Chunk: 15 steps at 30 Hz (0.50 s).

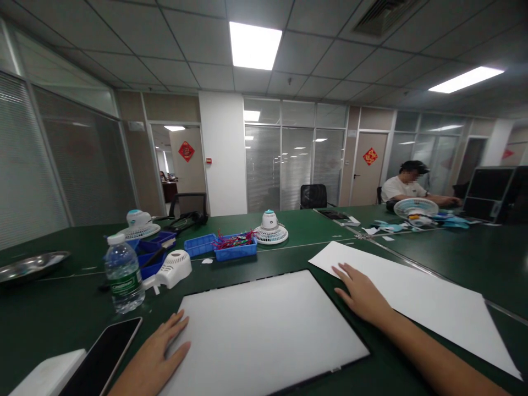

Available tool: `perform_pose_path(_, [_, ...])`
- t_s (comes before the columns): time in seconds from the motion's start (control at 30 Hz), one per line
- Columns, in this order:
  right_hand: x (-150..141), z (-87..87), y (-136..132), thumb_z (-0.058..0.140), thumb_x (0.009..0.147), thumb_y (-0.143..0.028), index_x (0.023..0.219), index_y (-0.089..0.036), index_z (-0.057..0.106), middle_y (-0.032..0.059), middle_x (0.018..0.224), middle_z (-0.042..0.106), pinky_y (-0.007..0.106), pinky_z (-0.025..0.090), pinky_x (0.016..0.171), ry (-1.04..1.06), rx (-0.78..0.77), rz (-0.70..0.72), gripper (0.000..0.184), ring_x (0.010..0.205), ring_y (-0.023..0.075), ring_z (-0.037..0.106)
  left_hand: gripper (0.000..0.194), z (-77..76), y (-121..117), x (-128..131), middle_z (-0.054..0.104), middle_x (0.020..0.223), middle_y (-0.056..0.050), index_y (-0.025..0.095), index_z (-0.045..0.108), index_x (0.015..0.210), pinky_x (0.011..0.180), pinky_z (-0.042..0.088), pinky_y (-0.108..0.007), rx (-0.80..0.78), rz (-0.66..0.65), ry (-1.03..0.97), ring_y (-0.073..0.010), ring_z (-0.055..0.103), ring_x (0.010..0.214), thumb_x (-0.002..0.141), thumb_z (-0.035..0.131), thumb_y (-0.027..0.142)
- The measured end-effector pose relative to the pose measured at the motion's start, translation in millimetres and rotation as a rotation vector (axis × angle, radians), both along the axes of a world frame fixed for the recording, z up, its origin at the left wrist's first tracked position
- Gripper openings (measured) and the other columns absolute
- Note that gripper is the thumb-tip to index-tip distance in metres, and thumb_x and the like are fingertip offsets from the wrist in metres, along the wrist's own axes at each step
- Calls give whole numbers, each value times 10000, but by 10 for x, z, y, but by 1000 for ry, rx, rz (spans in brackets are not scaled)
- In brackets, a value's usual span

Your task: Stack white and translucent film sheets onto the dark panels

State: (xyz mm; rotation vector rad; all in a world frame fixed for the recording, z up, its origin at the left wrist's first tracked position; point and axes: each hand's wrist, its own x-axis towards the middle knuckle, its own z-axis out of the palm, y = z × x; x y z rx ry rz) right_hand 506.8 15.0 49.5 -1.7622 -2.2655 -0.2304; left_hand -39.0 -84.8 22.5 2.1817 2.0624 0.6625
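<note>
A flat white panel with a thin black edge (264, 330) lies on the green table in front of me. My left hand (159, 349) rests at the panel's left edge, fingers spread, with nothing gripped. To the right of the panel is a large white sheet (416, 297), also flat on the table. My right hand (363, 294) is over the near left part of that sheet, fingers stretched out and apart. Whether its palm presses on the sheet cannot be made out.
Left of the panel are a water bottle (124, 278), a phone (105, 352) and a white box (53, 374). Beyond stand a white plastic housing (175, 268), a blue tray of wired parts (235, 250) and a small fan (270, 228). A person (406, 184) sits far right.
</note>
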Motion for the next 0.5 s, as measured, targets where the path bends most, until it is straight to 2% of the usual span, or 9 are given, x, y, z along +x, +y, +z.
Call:
perform_pose_path(0.03, [114,-34,70,434,964,-442,1493,-87,415,241,1533,373,574,273,1146,2,-8,-76,638,1432,369,336,632,-12,1,-11,469,1529,-87,166,595,1382,1161,336,-499,8,-3,-7,-324,452,1395,867,527,526])
perform_pose_path(0.1, [281,-87,154,430,965,-451,1405,-71,520,263,1427,495,561,355,1087,0,-43,-178,589,1351,378,449,627,-36,-1,-36,480,1519,-91,169,608,1370,1158,338,-503,27,-5,-19,-329,461,1388,856,549,523])
perform_pose_path(0.2, [365,-126,185,420,995,-451,1235,-133,639,173,1243,640,461,446,1006,-11,-99,-212,455,1168,274,602,612,-58,-11,-64,491,1511,-89,180,618,1360,1158,341,-504,53,-4,-33,-328,472,1383,846,578,509])
perform_pose_path(0.3, [318,-114,164,504,980,-479,1157,-156,637,87,1141,665,428,485,951,-32,-116,-227,391,1036,198,632,600,-59,-22,-72,505,1502,-89,180,626,1352,1160,346,-490,73,-11,-43,-322,483,1377,839,600,491])
perform_pose_path(0.37, [267,-74,138,515,980,-469,1114,-151,634,62,1042,672,406,510,886,-49,-107,-262,365,943,179,641,594,-49,-29,-65,508,1499,-91,179,632,1345,1159,349,-489,72,-6,-40,-326,488,1372,835,608,483])
perform_pose_path(0.5, [138,79,42,352,1024,-337,1052,-124,629,123,881,687,374,481,716,-63,-30,-313,350,772,217,656,592,-6,-57,-33,498,1507,-95,176,625,1353,1154,358,-491,52,4,-23,-330,487,1371,848,586,481])
